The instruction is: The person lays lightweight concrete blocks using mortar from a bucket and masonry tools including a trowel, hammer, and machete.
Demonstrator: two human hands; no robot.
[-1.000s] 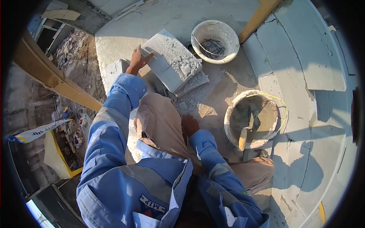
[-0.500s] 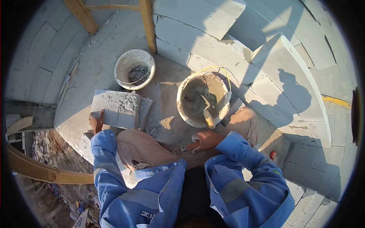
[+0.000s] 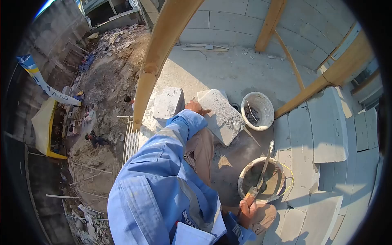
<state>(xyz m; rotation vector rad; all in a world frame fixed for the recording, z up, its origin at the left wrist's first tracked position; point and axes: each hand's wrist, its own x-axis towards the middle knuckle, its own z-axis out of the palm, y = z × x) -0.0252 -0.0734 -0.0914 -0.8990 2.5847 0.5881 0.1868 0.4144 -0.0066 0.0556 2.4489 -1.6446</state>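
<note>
Floor (image 3: 241, 67): pale, partly shaded. Slab (image 3: 214, 110): grey, crumbled rubble on top; just right of the left hand (image 3: 198, 108), which is nearer, and ahead and left of the right hand (image 3: 248, 209); long axis slanting from far left to near right. Near bucket (image 3: 242, 175): ahead of the right hand. Far bucket (image 3: 266, 108): just right of the slab. Bladed tool (image 3: 264, 166): upright-slanting, overlapping the near bucket in view. Right hand: low, fingers wrapped round the tool's handle. Left hand: arm outstretched, fingers partly spread at the slab's edge, firm contact unclear
</note>
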